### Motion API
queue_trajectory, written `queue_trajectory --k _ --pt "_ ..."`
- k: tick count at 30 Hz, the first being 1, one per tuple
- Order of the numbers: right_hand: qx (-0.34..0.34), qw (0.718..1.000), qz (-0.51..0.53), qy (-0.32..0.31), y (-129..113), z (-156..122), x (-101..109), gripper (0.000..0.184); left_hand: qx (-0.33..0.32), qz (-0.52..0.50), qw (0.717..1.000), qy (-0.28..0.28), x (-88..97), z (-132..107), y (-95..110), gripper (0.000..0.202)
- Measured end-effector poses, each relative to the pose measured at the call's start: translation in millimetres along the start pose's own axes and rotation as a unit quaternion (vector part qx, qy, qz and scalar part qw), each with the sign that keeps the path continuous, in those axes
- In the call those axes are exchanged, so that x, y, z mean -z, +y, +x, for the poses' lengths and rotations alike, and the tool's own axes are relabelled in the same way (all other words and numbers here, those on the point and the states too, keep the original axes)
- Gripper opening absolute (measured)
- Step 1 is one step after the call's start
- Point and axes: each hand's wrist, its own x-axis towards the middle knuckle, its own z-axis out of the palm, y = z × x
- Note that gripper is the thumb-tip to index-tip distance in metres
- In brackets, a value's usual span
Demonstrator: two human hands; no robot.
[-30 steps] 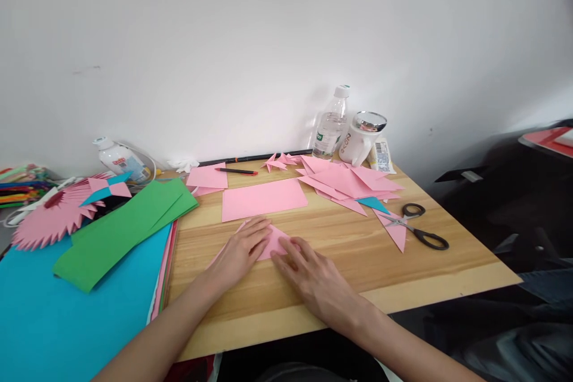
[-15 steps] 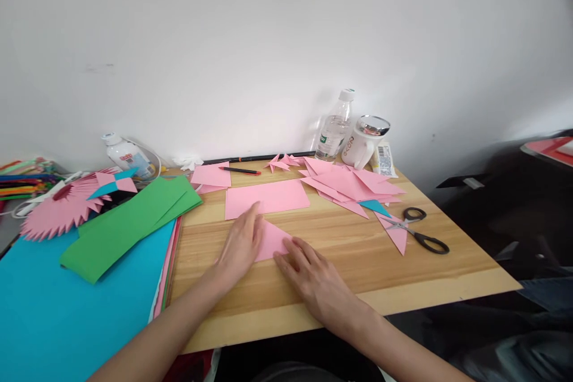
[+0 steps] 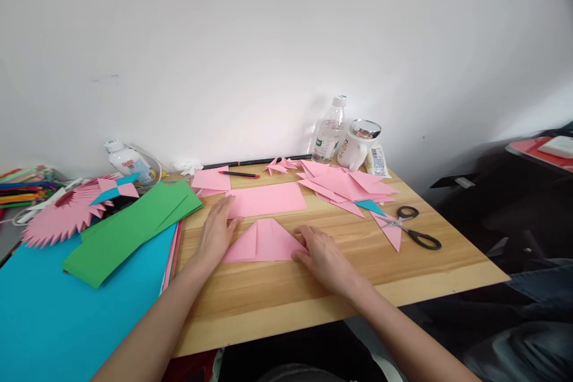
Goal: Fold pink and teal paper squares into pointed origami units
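A folded sheet of pink paper lies on the wooden tabletop with a flat top, two slanted sides and an upright crease left of its middle. My left hand rests at its left corner, fingers stretched towards the pink rectangle stack and thumb apart. The palm hides that corner. At the right corner, the thumb and curled fingers of my right hand pinch the paper's tip. Just beyond the folded sheet, the stack lies flat.
Pointed pink pieces are heaped at the right, beside scissors. A bottle and white mug stand by the wall. Green strips and blue paper lie left. A black pen rests at the back.
My hands have moved apart, left hand leftwards and right hand slightly right. The pink paper between them now shows wider, with both slanted sides visible.
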Motion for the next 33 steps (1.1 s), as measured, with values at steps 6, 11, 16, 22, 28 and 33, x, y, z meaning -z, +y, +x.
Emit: queue_trajectory --k 6,11,16,22,28,33 --pt "-0.022 0.997 0.054 0.056 24.3 8.0 8.2 0.020 -0.006 0.060 0.997 -0.040 1.3 -3.1 -3.7 0.027" --pt "-0.152 0.965 0.087 0.194 95.6 30.6 39.0 0.040 -0.021 0.076 0.995 -0.063 3.3 -3.0 -1.2 0.018" --pt "-0.229 0.933 -0.089 0.263 140.6 48.6 82.0 0.049 -0.026 0.082 0.994 -0.067 5.2 -2.0 -0.8 0.017" --pt "-0.091 0.969 0.104 0.207 96.9 64.1 61.4 0.032 -0.035 0.102 0.992 -0.068 4.7 -1.3 1.2 0.026" --pt "-0.068 0.970 0.230 0.042 53.3 86.5 15.8 0.025 -0.026 0.100 0.994 -0.038 -3.2 -2.9 -1.2 0.018" --pt "-0.088 0.950 0.288 0.075 55.4 97.4 9.8 0.028 -0.011 0.064 0.998 -0.003 -6.0 -1.9 -3.4 0.013"
